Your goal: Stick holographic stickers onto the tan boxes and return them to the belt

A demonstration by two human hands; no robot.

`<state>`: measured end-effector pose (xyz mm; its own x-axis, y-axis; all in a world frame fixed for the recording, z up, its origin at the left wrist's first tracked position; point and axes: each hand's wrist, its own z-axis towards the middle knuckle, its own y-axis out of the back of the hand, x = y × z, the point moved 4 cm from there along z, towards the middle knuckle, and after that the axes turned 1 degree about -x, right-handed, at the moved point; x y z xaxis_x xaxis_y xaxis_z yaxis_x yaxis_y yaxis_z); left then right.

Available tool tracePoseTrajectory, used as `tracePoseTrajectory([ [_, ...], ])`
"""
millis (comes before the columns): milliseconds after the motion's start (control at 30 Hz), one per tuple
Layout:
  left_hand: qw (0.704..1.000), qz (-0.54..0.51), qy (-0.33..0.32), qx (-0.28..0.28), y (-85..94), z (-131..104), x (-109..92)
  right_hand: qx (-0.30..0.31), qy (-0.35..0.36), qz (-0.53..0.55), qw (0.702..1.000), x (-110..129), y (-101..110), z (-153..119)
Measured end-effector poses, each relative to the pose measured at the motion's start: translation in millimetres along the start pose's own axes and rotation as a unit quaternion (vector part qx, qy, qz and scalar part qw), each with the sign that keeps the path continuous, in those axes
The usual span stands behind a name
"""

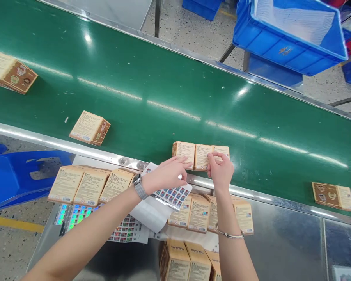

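Three cream-and-brown boxes stand in a row at the near edge of the green conveyor; the left box [185,151] and the middle box [202,156] show best. My left hand [166,175] has its fingers curled over a sticker sheet [175,197], its index finger reaching onto the left box. At the right box [222,150], my right hand [221,169] is closed in a pinch, thumb against forefinger. Anything between those fingertips is too small to make out. Several similar boxes [199,212] stand below the sheet, some bearing a small shiny sticker.
Other boxes sit on the conveyor belt [152,70], including one box [89,127] to the left and one [332,196] at far right. More boxes [89,185] and sticker sheets [128,230] lie on the metal table [280,234]. A blue crate [289,43] stands beyond the belt.
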<state>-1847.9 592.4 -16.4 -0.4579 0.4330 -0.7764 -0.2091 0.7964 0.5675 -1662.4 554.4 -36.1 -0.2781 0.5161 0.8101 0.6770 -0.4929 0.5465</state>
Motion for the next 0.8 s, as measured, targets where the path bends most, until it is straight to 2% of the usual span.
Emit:
tracePoseTrajectory([
  [133, 1.0, -0.011, 0.017, -0.012, 6.8, -4, -10, -0.036, 0.033, -0.024, 0.999, 6, 9, -3],
  [200, 0.998, -0.018, 0.047, -0.024, 13.4, -11, -15, -0.015, 0.052, -0.023, 0.998, 12, 15, -8],
  [267, 0.997, -0.024, 0.06, -0.041, 19.7, -21, -22, 0.081, 0.094, -0.016, 0.992, 22, 19, -21],
  [367, 0.996, -0.041, 0.056, -0.062, 24.6, -33, -33, 0.296, 0.151, -0.018, 0.943, 36, 22, -55],
  [433, 0.995, -0.05, 0.059, -0.064, 23.7, -39, -39, 0.352, 0.164, -0.03, 0.921, 42, 29, -74],
  [533, 0.995, -0.039, 0.054, -0.072, 20.2, -44, -48, 0.334, 0.162, -0.044, 0.927, 44, 41, -88],
  [667, 0.996, -0.029, 0.035, -0.076, 16.0, -48, -58, 0.329, 0.162, -0.057, 0.929, 45, 53, -92],
  [800, 0.996, -0.008, 0.018, -0.084, 12.4, -49, -68, 0.315, 0.199, -0.097, 0.923, 50, 66, -95],
])
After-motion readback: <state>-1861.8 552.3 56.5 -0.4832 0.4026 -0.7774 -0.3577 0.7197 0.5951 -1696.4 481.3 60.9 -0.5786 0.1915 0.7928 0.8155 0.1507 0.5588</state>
